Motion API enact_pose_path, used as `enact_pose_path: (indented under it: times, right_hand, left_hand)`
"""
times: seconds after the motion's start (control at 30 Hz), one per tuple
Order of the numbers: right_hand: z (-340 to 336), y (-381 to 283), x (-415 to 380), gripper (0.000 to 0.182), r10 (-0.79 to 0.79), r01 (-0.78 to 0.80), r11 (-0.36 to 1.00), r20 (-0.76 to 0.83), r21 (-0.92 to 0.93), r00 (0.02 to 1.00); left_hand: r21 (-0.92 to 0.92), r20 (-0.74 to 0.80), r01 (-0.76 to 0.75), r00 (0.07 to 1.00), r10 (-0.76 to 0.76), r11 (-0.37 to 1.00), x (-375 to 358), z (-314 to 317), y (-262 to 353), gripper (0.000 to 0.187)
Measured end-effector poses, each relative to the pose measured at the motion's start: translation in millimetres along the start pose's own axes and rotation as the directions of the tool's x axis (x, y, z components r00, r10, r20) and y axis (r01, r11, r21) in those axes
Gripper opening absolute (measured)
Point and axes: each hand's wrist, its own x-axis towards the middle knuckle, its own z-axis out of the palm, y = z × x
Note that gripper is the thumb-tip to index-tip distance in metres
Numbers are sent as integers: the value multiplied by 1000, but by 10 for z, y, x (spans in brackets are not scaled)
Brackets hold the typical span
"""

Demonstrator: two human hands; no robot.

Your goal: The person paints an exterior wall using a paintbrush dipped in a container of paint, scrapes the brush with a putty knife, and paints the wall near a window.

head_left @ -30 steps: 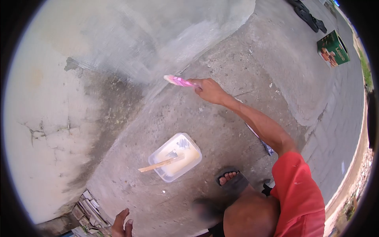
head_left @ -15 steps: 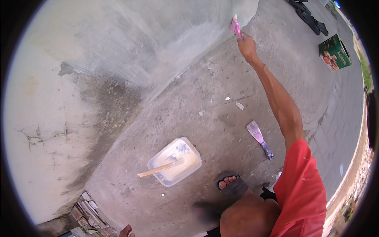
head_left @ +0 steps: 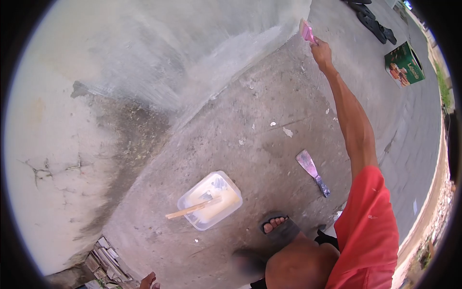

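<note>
My right hand (head_left: 321, 53) grips the handle of a pink brush (head_left: 306, 32) at the outer corner of the wall (head_left: 192, 43), just above the floor. Of my left hand (head_left: 148, 281), only some fingertips show at the bottom edge, and what they hold, if anything, is hidden. A clear plastic tub (head_left: 210, 200) of pale paint sits on the floor with a wooden stick (head_left: 192, 208) resting in it. To its right lies a putty knife (head_left: 313, 172) with a stained blade.
A green box (head_left: 404, 65) and dark sandals (head_left: 373, 26) are at the upper right. My sandalled foot (head_left: 276, 225) is near the tub. Stacked tile pieces (head_left: 108, 260) lie at the lower left. Small white flakes dot the floor.
My right hand has moved right with the brush, which is now by the wall's corner edge. The view has shifted slightly.
</note>
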Motion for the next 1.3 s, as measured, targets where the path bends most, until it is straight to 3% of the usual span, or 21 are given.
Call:
enact_pose_path:
  times: [0.03, 0.07, 0.2, 0.27, 0.33, 0.37, 0.43, 0.5, 0.57, 0.6, 0.67, 0.7, 0.77, 0.83, 0.9, 1.03, 1.1, 1.13, 1.2, 1.3]
  right_hand:
    - [10, 26, 29, 46, 80, -73, 995, -107, 72, 991]
    - [82, 44, 43, 46, 77, -70, 995, -108, 68, 991]
    - [615, -371, -458, 53, -85, 75, 995, 170, 62, 982]
    - [702, -634, -1087, 52, -114, 36, 967, 305, 251, 945]
    - [596, -814, -1543, 50, -142, -68, 946, 596, 316, 790]
    - [641, -759, -1616, 50, -133, -81, 946, 604, 313, 785]
    - [766, -643, -1639, 47, -273, 48, 926, 579, 373, 768]
    - [753, -467, -1297, 45, -206, 60, 940, 419, 335, 884]
    - [660, -204, -957, 46, -67, -35, 960, 346, 279, 936]
    - [716, -213, -948, 46, -74, -28, 960, 347, 280, 935]
    - [831, -173, -1001, 38, 276, -307, 821, 138, 482, 951]
    - [859, -238, -1068, 38, 275, -310, 822, 143, 478, 951]
    - [971, -549, -1280, 20, 340, -583, 507, 474, 635, 812]
    - [1132, -808, -1513, 9, 332, -651, 465, 564, 599, 756]
    - [1192, -912, -1684, 8, 286, -733, 309, 675, 606, 680]
    - [1042, -1143, -2017, 7, 157, -782, 330, 786, 529, 598]
    - [1015, -1126, -2058, 12, -81, -842, 415, 936, 345, 343]
    - [1016, -1082, -1995, 12, -86, -842, 413, 935, 348, 344]
    - [1006, -825, -1692, 13, 27, -852, 308, 891, 424, 453]
    - [873, -502, -1253, 12, 161, -762, 307, 758, 570, 632]
  left_hand:
    - [-23, 4, 14, 1000, -14, 1000, -33, 42, -96, 35]
    - [-45, 10, 29, 1000, -28, 999, -52, 79, -174, 35]
    - [-96, 20, 36, 999, -34, 995, 50, 119, -81, 35]
    - [-90, 0, -27, 1000, 27, 996, 150, 140, -44, 35]
    - [-72, -7, -87, 996, 87, 994, 260, 109, 68, 34]
    - [-67, 19, -78, 997, 79, 995, 298, 67, 169, 34]
    - [-62, 36, -69, 997, 71, 996, 302, 33, 185, 34]
    - [-43, -14, -117, 993, 116, 992, 242, 11, 38, 34]
    - [-40, -32, -77, 997, 76, 996, 84, -36, -65, 33]
    - [-43, -52, -45, 998, 42, 998, 17, -22, -133, 33]
    - [-84, -59, -13, 998, 8, 996, -82, 53, -279, 34]
    - [-121, -42, 39, 998, -44, 992, -127, 85, -276, 34]
    - [-98, -12, 73, 997, -75, 993, -171, 98, -242, 35]
    - [-100, -15, 63, 998, -65, 993, -185, 83, -157, 35]
    - [-109, -28, 46, 998, -49, 993, -175, 75, -114, 35]
    - [-71, -38, -22, 999, 20, 997, -23, 43, 24, 35]
    - [-52, -43, -70, 997, 68, 996, 53, 9, 158, 34]
    - [-42, -19, -32, 999, 31, 999, 70, -29, 223, 34]
    - [-34, -2, 13, 1000, -13, 999, 26, -68, 192, 34]
    - [-47, -51, -15, 999, 13, 999, -169, -44, -72, 34]
